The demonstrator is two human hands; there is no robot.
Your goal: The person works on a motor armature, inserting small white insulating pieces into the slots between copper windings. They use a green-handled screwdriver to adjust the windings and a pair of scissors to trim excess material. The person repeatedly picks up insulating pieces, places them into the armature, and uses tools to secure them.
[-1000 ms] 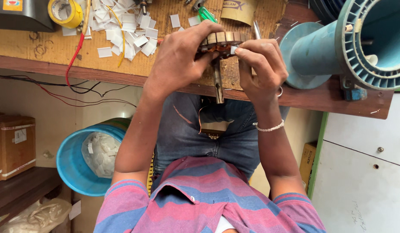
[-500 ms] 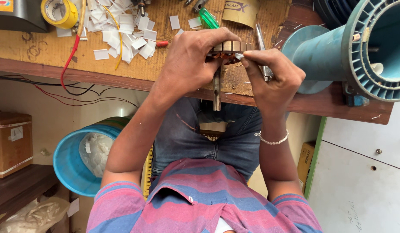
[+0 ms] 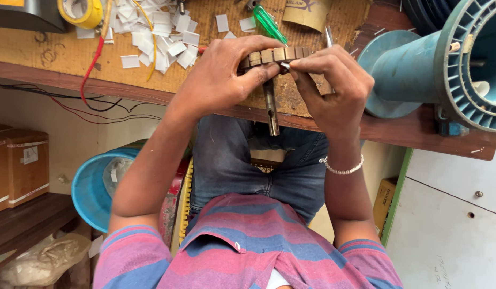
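Judging by its metal shaft [image 3: 270,109] and slotted core, the motor armature [image 3: 273,55] was taken to be heavy, rigid and hard-edged, best gripped round the core. It was held over the workbench [image 3: 55,56] edge, clasped by the left hand [image 3: 221,80], while the right hand [image 3: 333,88] was pinched at its rim. Paper slips [image 3: 162,40] were scattered beyond.

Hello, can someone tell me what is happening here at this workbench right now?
A seated person holds a slotted metal rotor with a steel shaft over the edge of a wooden bench. The left hand grips the rotor's core, while the right hand pinches at one slot with its fingertips. Small white paper slips lie scattered on the bench, with a yellow tape roll and a green-handled tool. A big teal spool sits at the right.
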